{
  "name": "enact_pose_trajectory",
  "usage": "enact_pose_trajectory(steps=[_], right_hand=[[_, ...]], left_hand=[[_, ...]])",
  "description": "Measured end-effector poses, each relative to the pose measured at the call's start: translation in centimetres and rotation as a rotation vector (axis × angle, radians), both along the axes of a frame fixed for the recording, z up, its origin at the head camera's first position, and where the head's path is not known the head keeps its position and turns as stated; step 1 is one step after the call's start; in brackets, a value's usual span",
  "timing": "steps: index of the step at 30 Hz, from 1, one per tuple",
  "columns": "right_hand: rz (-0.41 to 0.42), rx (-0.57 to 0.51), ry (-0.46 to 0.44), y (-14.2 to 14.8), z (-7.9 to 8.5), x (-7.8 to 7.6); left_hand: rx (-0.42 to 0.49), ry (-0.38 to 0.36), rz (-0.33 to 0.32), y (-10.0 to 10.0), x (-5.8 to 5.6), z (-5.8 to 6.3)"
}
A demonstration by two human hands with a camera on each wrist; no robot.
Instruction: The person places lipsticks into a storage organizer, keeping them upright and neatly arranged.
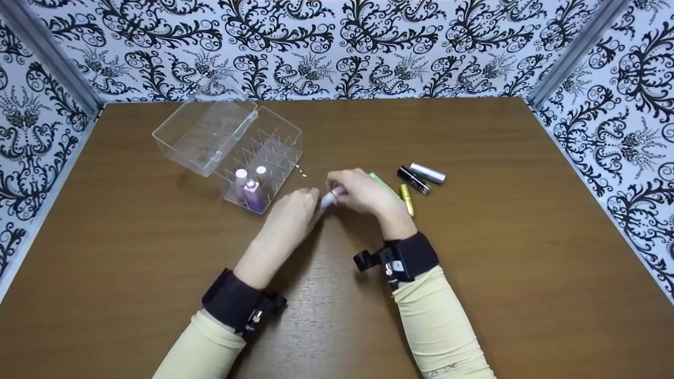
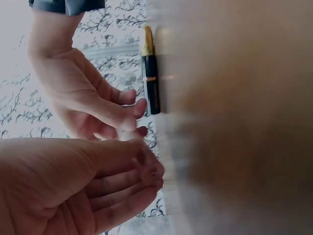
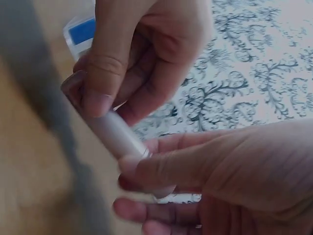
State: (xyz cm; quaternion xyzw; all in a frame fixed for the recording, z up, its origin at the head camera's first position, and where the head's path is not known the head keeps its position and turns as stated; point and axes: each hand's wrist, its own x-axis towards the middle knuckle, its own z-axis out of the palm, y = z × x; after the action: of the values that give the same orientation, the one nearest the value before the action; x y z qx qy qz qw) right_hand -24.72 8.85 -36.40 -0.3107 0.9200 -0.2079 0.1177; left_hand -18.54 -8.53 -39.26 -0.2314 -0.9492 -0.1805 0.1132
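The left hand [image 1: 295, 213] pinches one end of a pale tube [image 3: 120, 134] between thumb and fingers, and the right hand [image 1: 363, 192] pinches the other end, so the tube slants between them, above the table [image 1: 326, 326]. Because the grips look fingertip-light and the tube seems smooth, an uneven pull or twist could let it slip and roll away. Just beyond the right hand lie a green item [image 1: 380, 181], partly hidden, and a gold tube [image 1: 406, 200] close by the wrist; an outward swing might knock either one. The black tube [image 1: 414, 180] and silver tube [image 1: 427, 172] lie side by side a little farther off. To the left, the near corner of the clear divided box [image 1: 276, 152] stands near the left hand, its lid [image 1: 205, 134] swung back; a careless knuckle there could jolt the purple bottle [image 1: 255, 197] inside. Small white bits [image 1: 301, 171] lie beside the box. Bare wood stretches toward the person and right of the loose tubes, while the patterned wall [image 1: 337, 52] bounds the far edge.
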Motion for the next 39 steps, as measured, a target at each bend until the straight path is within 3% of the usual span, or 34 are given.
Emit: enact_pose_trajectory(steps=[5,11,17,26,33,39], right_hand=[[-0.042,-0.288,0.040,-0.3,1.6,0.5],[-0.005,-0.525,0.235,-1.5,2.5,1.3],[0.015,-0.619,0.354,-2.7,2.5,1.8],[-0.031,-0.692,0.371,-3.5,2.7,2.3],[-0.061,-0.819,0.370,-4.0,2.7,2.5],[-0.061,-0.857,0.423,-4.7,2.4,2.5]], left_hand=[[0.154,0.047,0.076,-0.9,-0.5,1.5],[0.341,0.223,0.056,-2.1,-0.8,2.6],[0.382,0.248,0.061,-2.7,-0.8,3.3],[0.461,0.254,0.085,-2.5,-0.6,4.0],[0.492,0.365,0.084,-2.5,-0.8,4.1],[0.496,0.485,0.085,-3.0,-0.9,4.0]])
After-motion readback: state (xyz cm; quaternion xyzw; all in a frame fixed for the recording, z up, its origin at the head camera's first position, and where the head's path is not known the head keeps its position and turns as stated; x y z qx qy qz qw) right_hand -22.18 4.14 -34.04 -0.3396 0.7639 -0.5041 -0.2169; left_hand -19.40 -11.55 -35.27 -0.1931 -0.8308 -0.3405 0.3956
